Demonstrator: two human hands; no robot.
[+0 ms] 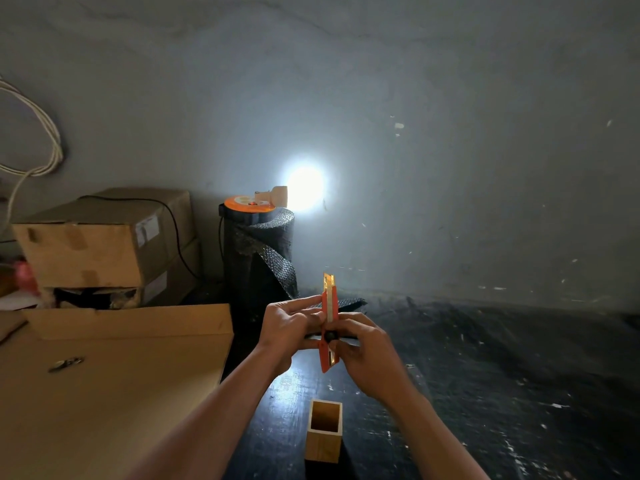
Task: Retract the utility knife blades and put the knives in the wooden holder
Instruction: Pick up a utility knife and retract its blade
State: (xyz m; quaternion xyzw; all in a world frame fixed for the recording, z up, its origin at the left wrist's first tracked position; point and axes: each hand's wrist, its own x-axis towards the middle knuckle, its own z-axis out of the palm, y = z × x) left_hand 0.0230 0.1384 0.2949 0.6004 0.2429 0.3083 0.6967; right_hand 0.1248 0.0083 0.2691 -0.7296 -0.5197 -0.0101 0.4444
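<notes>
Evidently the retracting step was in hand: both the left hand (289,325) and right hand (360,351) clasped the orange utility knife (328,327) upright above the empty wooden holder (323,445) (blade tip exposed). Next, the black slider needed pulling back.

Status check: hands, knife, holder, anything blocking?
Left hand and right hand both on the orange utility knife, upright, blade out. Wooden holder below, looks empty. Path to it clear.
</notes>
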